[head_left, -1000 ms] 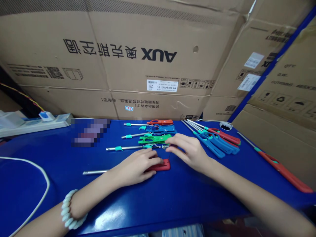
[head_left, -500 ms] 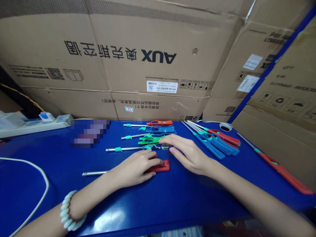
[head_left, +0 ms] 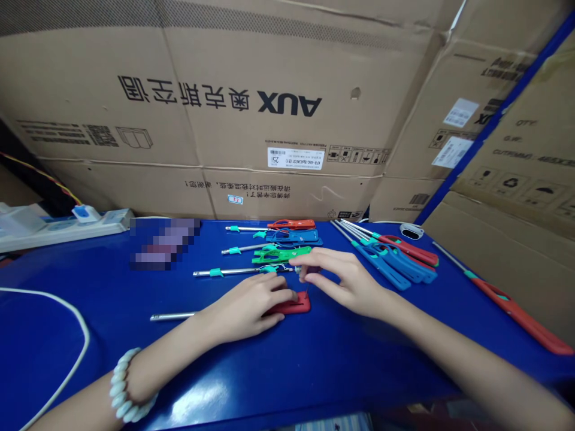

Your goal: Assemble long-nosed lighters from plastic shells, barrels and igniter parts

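Observation:
My left hand (head_left: 258,301) is closed on the red handle (head_left: 297,304) of a long-nosed gas lighter. It presses the handle onto the blue table, and the metal tube (head_left: 173,316) sticks out to the left. Above the handle's right end, my right hand (head_left: 336,277) is closed with its fingers curled. A thin dark shaft (head_left: 307,292), like that of a small screwdriver, stands upright between these fingers and the handle; its grip is hidden. Just behind lie a green handle shell (head_left: 274,256) and a metal tube with a teal trigger (head_left: 242,271).
Opened lighters with blue (head_left: 294,237) and orange (head_left: 291,224) handles lie at the back. Blue lighters (head_left: 395,266) and a red lighter (head_left: 516,311) lie to the right. A power strip (head_left: 103,221) and white cable (head_left: 76,314) are left. Cardboard (head_left: 224,131) walls the rear.
My right hand's fingers have curled in and turned around the thin tool. My left hand and the red handle have stayed in place.

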`<act>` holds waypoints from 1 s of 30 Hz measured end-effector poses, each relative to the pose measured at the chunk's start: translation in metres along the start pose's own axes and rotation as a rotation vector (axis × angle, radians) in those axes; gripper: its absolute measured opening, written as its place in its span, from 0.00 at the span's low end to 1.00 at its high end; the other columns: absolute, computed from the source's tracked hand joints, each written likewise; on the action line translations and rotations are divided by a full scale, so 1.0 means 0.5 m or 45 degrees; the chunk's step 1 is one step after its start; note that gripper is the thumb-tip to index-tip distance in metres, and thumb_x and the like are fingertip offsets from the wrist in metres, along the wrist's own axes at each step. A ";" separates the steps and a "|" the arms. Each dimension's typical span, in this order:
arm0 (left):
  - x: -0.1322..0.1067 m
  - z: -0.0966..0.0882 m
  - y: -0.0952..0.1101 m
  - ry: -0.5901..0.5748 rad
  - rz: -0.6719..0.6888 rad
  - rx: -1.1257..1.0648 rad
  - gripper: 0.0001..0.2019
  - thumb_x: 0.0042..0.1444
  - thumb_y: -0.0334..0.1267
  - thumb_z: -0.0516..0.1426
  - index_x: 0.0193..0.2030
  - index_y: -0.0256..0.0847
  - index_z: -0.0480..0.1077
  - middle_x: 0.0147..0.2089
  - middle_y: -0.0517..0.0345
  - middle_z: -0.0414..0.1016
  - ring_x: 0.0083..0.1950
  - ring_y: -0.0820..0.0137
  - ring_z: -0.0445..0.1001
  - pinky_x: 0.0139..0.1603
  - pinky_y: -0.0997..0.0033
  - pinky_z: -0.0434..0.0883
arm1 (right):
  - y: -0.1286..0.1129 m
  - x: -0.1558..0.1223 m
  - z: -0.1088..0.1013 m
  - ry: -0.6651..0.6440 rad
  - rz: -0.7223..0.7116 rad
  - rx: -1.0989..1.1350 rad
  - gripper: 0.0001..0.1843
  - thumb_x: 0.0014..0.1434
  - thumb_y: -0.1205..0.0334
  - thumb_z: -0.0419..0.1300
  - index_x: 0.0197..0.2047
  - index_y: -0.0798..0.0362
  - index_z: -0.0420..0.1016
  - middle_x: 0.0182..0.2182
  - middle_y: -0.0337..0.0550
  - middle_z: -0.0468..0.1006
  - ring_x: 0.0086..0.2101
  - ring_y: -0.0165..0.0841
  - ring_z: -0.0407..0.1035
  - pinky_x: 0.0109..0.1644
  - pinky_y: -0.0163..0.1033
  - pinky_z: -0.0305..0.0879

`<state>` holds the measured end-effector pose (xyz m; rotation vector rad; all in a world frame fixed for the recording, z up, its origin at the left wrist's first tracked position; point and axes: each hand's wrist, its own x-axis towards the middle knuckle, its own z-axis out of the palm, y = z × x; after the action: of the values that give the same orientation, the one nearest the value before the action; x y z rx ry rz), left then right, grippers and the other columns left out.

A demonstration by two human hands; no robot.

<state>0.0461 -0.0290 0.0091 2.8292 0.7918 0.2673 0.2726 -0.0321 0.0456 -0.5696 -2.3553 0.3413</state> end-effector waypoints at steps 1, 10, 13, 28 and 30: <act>0.000 0.000 0.000 0.001 -0.003 0.002 0.15 0.56 0.31 0.56 0.51 0.45 0.67 0.46 0.55 0.69 0.46 0.64 0.70 0.47 0.67 0.67 | 0.002 -0.002 0.002 0.032 0.003 -0.047 0.11 0.66 0.65 0.51 0.49 0.55 0.69 0.37 0.46 0.75 0.38 0.33 0.69 0.44 0.38 0.67; 0.002 -0.005 0.003 -0.017 -0.013 -0.012 0.15 0.56 0.31 0.56 0.50 0.45 0.68 0.46 0.55 0.69 0.48 0.63 0.70 0.48 0.67 0.67 | -0.004 0.001 -0.011 -0.159 0.049 0.120 0.17 0.68 0.67 0.45 0.58 0.53 0.62 0.45 0.47 0.74 0.46 0.33 0.68 0.51 0.40 0.65; 0.002 -0.004 0.003 -0.022 -0.017 -0.004 0.15 0.56 0.31 0.55 0.51 0.45 0.67 0.46 0.54 0.69 0.47 0.63 0.70 0.47 0.67 0.68 | 0.004 -0.001 0.001 -0.028 -0.005 -0.041 0.10 0.67 0.65 0.49 0.46 0.55 0.69 0.37 0.47 0.74 0.39 0.34 0.69 0.43 0.38 0.67; 0.001 -0.002 0.001 -0.028 -0.011 0.011 0.16 0.57 0.31 0.55 0.52 0.46 0.67 0.46 0.55 0.69 0.47 0.63 0.69 0.47 0.67 0.67 | -0.003 0.002 -0.011 -0.175 0.059 -0.114 0.11 0.67 0.65 0.48 0.51 0.56 0.64 0.43 0.50 0.73 0.43 0.35 0.69 0.47 0.40 0.67; 0.001 -0.001 0.001 -0.042 -0.016 0.005 0.16 0.57 0.31 0.55 0.52 0.45 0.66 0.47 0.55 0.68 0.48 0.63 0.69 0.48 0.66 0.67 | -0.007 0.002 -0.015 -0.249 0.090 -0.035 0.16 0.67 0.69 0.45 0.57 0.55 0.60 0.47 0.49 0.71 0.48 0.33 0.67 0.52 0.40 0.64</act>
<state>0.0464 -0.0291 0.0098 2.8232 0.8040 0.2168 0.2760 -0.0340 0.0532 -0.6598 -2.5350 0.4132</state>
